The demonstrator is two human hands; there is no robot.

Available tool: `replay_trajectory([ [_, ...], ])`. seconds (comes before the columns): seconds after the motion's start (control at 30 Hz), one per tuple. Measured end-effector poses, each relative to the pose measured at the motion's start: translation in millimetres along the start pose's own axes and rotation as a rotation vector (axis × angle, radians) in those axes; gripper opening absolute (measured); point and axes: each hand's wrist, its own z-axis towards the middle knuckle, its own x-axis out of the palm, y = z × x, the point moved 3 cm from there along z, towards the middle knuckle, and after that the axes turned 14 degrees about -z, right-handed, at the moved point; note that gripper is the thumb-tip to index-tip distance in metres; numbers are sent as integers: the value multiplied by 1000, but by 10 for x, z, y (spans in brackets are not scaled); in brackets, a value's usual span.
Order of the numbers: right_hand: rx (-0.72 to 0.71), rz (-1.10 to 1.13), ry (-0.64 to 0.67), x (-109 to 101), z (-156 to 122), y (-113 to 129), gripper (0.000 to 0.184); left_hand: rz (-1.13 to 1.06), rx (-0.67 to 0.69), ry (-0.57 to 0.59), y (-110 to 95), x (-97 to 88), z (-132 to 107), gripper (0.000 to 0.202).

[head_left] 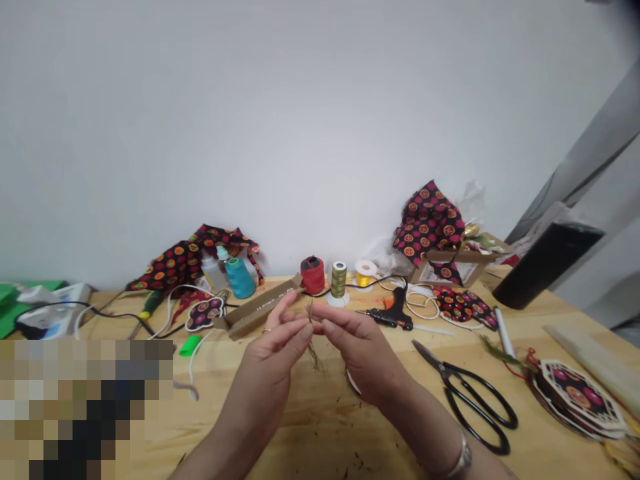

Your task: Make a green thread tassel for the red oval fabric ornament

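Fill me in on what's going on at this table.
A person's left hand and right hand meet above the wooden table, pinching some thin, dark strands at the fingertips, with loose ends hanging below. The black-handled scissors lie on the table to the right, not in use. Red and green thread spools stand beyond the hands.

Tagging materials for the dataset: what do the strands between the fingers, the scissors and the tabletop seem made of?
Strands: probably thread, dull olive-brown, thin and loose; plant fiber possible.
Scissors: likely metal blades, dark grey, tapering; black handles, coated metal or plastic, can't tell.
Tabletop: likely wood, pale, visible grain, soft sheen.
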Motion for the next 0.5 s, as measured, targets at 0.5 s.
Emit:
replay_trajectory([
  [0.5, -25, -72, 163, 103, 30, 171, 16, -210, -9, -52, -1, 50, 35, 13],
])
